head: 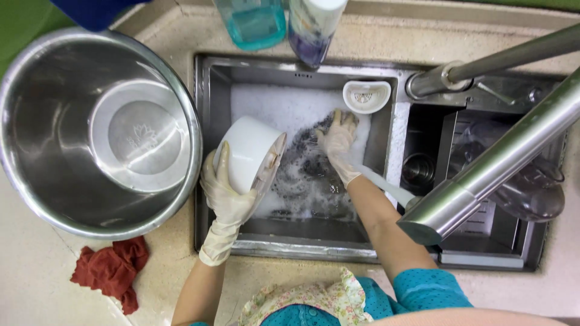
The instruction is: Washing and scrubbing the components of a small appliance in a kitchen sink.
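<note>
I grip the bowl (249, 154) tilted over the sink (208, 151) in my left hand (226, 193), right hand (338, 142) spread flat in suds (284, 108); firm hold advised, gloves slippery.

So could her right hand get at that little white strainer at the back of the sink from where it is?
Probably yes. The right hand lies in the suds just in front of the strainer, and nothing stands between them. The faucet passes off to the right, clear of that path.
</note>
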